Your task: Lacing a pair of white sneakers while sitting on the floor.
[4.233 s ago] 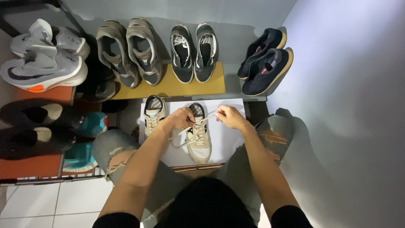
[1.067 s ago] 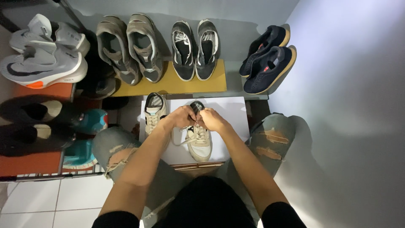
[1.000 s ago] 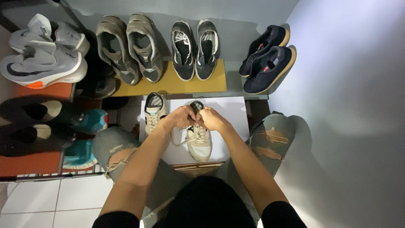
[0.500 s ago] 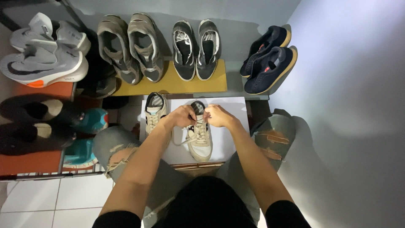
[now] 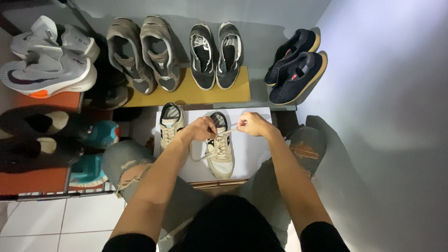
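Observation:
A cream sneaker lies on a white board across my knees, toe toward me. My left hand and my right hand are above its ankle opening, each pinching an end of the pale shoelace, which is stretched between them. A loose loop of lace hangs down on the shoe's left side. The matching cream sneaker sits just left of my left hand on the same board.
A yellow shelf behind holds grey-brown shoes and black sneakers. Navy shoes sit at the right by a grey wall. White runners and dark shoes fill a red rack at left. White tiled floor lies below.
My hands had come together over the shoe's tongue a second ago; now they have drawn apart sideways, pulling the lace taut between them.

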